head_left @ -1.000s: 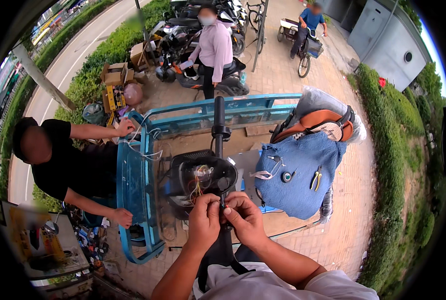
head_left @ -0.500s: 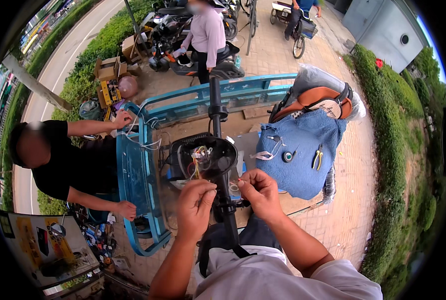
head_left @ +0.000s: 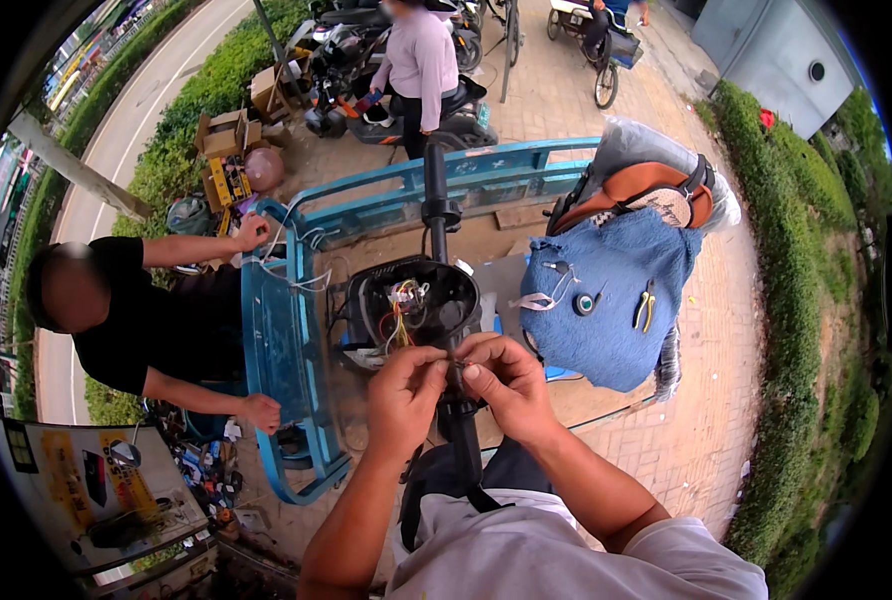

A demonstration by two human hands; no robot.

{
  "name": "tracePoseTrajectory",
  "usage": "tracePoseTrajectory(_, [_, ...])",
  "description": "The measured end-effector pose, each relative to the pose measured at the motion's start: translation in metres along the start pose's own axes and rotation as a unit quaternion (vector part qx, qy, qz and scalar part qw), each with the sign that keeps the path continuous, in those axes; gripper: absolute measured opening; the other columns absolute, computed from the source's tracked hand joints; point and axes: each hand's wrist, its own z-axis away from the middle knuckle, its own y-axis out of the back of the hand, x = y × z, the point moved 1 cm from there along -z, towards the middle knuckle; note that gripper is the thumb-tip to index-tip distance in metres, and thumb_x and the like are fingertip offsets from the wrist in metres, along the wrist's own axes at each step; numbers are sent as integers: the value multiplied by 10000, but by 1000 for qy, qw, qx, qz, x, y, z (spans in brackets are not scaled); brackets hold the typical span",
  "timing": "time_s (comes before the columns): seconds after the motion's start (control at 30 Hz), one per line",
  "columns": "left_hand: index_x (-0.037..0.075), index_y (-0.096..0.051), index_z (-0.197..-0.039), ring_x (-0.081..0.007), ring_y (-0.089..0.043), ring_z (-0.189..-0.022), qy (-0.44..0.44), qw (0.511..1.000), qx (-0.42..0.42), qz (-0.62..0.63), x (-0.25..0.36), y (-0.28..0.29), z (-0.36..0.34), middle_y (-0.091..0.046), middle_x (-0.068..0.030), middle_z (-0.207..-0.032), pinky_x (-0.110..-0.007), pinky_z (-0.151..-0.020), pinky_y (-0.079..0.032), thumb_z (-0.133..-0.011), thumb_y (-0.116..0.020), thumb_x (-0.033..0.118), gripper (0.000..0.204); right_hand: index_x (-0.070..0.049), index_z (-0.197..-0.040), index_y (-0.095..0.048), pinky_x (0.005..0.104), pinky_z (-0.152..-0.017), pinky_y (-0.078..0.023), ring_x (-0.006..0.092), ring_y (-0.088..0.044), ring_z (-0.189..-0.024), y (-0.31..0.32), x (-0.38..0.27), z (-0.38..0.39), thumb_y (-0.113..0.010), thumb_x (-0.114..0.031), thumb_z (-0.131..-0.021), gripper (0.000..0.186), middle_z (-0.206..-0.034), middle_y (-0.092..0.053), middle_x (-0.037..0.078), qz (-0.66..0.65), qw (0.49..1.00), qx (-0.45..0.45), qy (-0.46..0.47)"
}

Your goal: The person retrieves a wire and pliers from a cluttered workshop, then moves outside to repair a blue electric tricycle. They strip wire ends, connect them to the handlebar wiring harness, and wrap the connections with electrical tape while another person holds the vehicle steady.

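Observation:
My left hand (head_left: 406,397) and my right hand (head_left: 511,388) meet fingertip to fingertip over a black handlebar (head_left: 436,185). Both are closed in a pinch. A thin dark strand seems to lie between the fingertips, with a hint of red, too small to name. Just beyond them a black open housing (head_left: 456,318) holds a tangle of coloured wires (head_left: 403,298); several strands run down toward my left hand.
A blue cloth (head_left: 606,345) to the right bears pliers (head_left: 646,308), a tape roll (head_left: 584,304) and a key-like piece. A blue metal cart rail (head_left: 266,380) borders the left, where a person in black (head_left: 116,310) rests both hands. Another person stands beyond, near parked scooters.
My hands, apart on either side of the handlebar before, have come together over it. The right hand moved left and the red bit in its fingers is now mostly hidden.

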Motion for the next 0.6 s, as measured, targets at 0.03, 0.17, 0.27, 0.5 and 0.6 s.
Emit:
tracePoseTrajectory(0.03, [-7,-620,-991,-122,-601,-713,26,999,-5,19,-2,0,0,-620,-73,-916,-243,-634,-485,-859,-635,15,135,9,-931,-541,195,-599,-408,35,-489,-679,0,-1,0,-571,-47,-915,66,-800,-582,12,-19,999,-13,-25])
tracePoseTrajectory(0.17, [-6,-618,-1016,-113,-599,-748,14,1000,12,13,5,1,-1,-617,-63,-904,-236,-651,-486,-855,-641,12,163,-11,-903,-542,196,-551,-375,29,-461,-640,8,-3,-4,-566,-38,-909,36,-744,-568,5,40,998,19,-54])
tracePoseTrajectory(0.27, [-9,-602,-1070,-105,-597,-801,-120,988,32,-90,8,6,-2,-624,-60,-937,-227,-691,-493,-859,-635,-6,213,0,-872,-557,211,-529,-390,32,-476,-624,11,1,-10,-592,-34,-883,50,-690,-579,11,173,984,51,-4])
tracePoseTrajectory(0.5, [18,-610,-1081,-144,-639,-819,-53,996,47,-57,13,13,1,-645,-80,-913,-251,-708,-509,-818,-669,-16,272,10,-855,-607,214,-546,-433,42,-520,-631,-7,-4,-9,-637,-28,-844,50,-712,-609,20,305,951,-1,50])
tracePoseTrajectory(0.6, [25,-601,-1121,-123,-628,-816,-83,992,17,-95,17,17,0,-644,-71,-923,-243,-709,-506,-822,-661,-29,310,7,-845,-616,229,-536,-444,62,-537,-609,-10,-6,-10,-642,-16,-824,41,-699,-617,49,336,938,-10,83])
